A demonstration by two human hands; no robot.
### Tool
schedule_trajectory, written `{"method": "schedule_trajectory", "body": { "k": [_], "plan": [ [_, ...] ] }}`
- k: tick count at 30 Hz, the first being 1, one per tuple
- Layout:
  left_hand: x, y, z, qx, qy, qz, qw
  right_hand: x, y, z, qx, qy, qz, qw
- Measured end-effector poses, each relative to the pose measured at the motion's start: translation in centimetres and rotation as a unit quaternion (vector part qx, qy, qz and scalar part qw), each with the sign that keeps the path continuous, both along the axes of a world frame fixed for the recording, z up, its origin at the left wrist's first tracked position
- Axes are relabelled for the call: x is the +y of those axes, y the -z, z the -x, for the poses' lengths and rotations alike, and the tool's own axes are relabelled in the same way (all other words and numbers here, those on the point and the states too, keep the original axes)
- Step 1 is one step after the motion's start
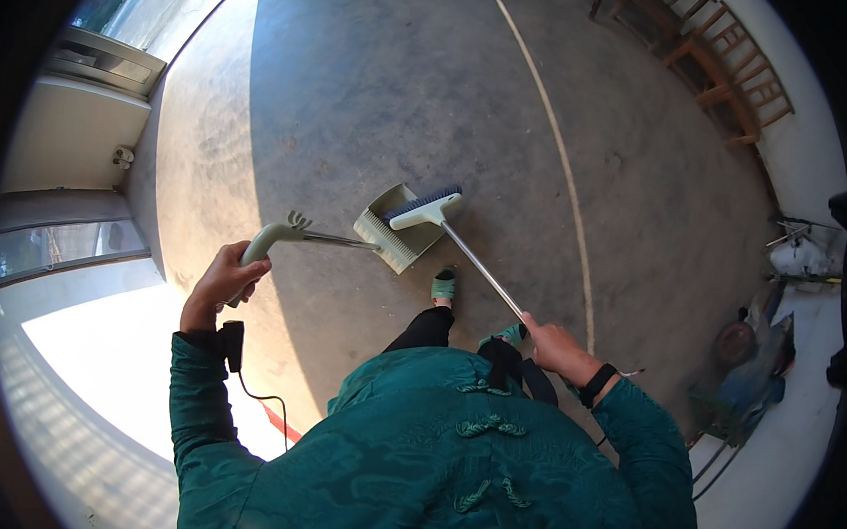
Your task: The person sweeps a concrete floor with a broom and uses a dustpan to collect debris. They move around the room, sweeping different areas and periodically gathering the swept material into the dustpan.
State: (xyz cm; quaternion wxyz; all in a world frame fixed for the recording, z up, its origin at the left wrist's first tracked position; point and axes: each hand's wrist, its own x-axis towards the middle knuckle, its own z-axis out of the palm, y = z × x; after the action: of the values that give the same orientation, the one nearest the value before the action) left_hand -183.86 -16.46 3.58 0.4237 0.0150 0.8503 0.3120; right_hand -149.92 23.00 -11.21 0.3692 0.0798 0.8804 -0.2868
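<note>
My left hand grips the curved pale-green handle of a long-handled dustpan. Its metal pole runs right to the pan, whose toothed comb edge faces my left hand's side. In my right hand is the metal pole of a broom. The broom's pale-green head with dark bristles overlaps the dustpan's mouth from above; whether the bristles touch the pan I cannot tell. Most of the pan's inside is hidden under the broom head, and no debris can be made out there.
Concrete floor spreads ahead, with a pale line along the right. My green slippers stand just behind the dustpan. Wooden chairs line the right wall, with cluttered items nearer me. A sunlit doorway lies left.
</note>
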Motion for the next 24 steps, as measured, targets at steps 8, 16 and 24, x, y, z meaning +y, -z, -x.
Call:
{"method": "schedule_trajectory", "body": {
  "k": [8, 16, 24],
  "plan": [
    [0.3, -0.9, -0.4, -0.003, -0.003, -0.006, 1.0, 2.8, 0.4, 1.8, 0.018, 0.126, 0.013, 0.992],
    [0.0, -0.4, -0.3, -0.003, -0.036, -0.001, 0.999, 0.1, 5.0, 9.2, 0.049, 0.118, -0.022, 0.992],
    [-1.1, -0.3, -0.6, 0.005, -0.034, 0.007, 0.999, -2.3, 8.2, 7.6, 0.079, -0.076, -0.128, 0.986]
  ]
}}
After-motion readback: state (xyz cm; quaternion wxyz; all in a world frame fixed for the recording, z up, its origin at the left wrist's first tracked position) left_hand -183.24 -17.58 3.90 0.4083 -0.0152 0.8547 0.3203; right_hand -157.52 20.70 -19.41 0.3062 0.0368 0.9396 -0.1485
